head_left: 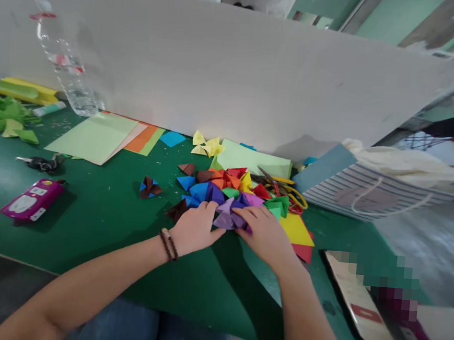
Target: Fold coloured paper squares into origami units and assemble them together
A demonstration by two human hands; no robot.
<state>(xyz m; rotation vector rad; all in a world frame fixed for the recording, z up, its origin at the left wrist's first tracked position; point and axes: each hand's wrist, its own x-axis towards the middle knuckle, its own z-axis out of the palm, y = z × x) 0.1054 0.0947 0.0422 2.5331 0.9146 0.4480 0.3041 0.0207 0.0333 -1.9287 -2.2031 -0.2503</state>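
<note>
My left hand [197, 228] and my right hand [265, 233] sit close together on a cluster of purple folded paper units [227, 214], their fingers over it from both sides. Behind them lies a heap of multicoloured origami units [217, 187] in blue, orange, red, yellow and green. A dark brown and blue folded piece [149, 187] rests apart to the left. Yellow-handled scissors [288, 193] lie on the heap's right side, above a yellow paper sheet [295, 230]. A bead bracelet [168, 244] circles my left wrist.
A green work table [107, 234] stands against a white board [181, 56]. On it are a clear plastic bottle [67, 73], coloured paper sheets [92, 136], a green and yellow folded pile [5, 116], a pink packet [32, 199], keys [41, 163] and a striped paper bag [367, 189].
</note>
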